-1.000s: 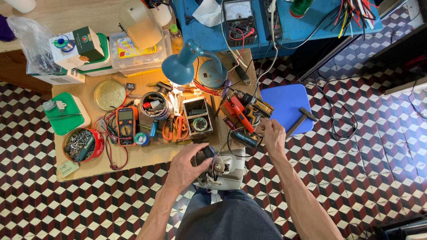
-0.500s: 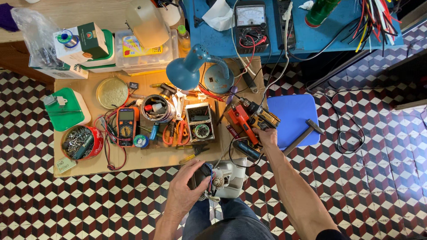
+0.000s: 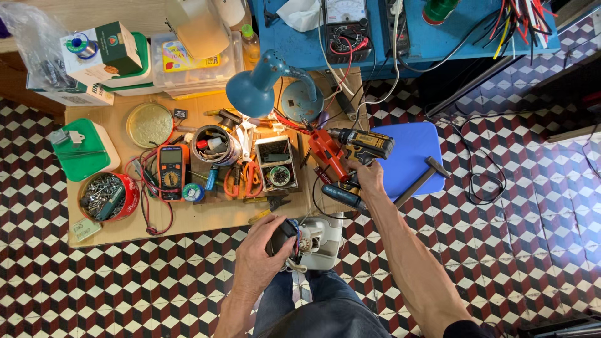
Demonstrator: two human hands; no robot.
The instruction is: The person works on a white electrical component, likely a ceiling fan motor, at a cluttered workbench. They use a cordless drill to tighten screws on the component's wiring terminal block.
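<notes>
On a cardboard-covered workbench (image 3: 206, 216) above a checkered floor, a red tin of screws (image 3: 106, 197) sits at the far left beside a green-lidded white tub (image 3: 84, 149), with a white box bearing a dark green label panel (image 3: 103, 53) stacked behind them and a clear plastic case with a yellow-and-red label (image 3: 194, 59) just to its right. Nearer the middle lie an orange-edged multimeter (image 3: 170, 172) and a teal desk lamp (image 3: 256, 91), lit over the tools. At the bench's front edge the left hand (image 3: 260, 253) clasps a small black part on a white appliance housing (image 3: 316, 241), which rests on the person's lap, touching the cardboard's rim. To the right, the right hand (image 3: 369, 178) reaches among a red tool (image 3: 328, 150), a dark cordless drill (image 3: 366, 143) and a blue-handled screwdriver (image 3: 341, 197); whether its fingers have closed on any of them cannot be told. The step would go best, it seems, with the housing kept pinned firmly so its loose wires are not tugged, and with the right hand lifting its tool clear of the tangled leads. A hammer (image 3: 422, 181) leans on a blue stool (image 3: 410, 156) at right.
</notes>
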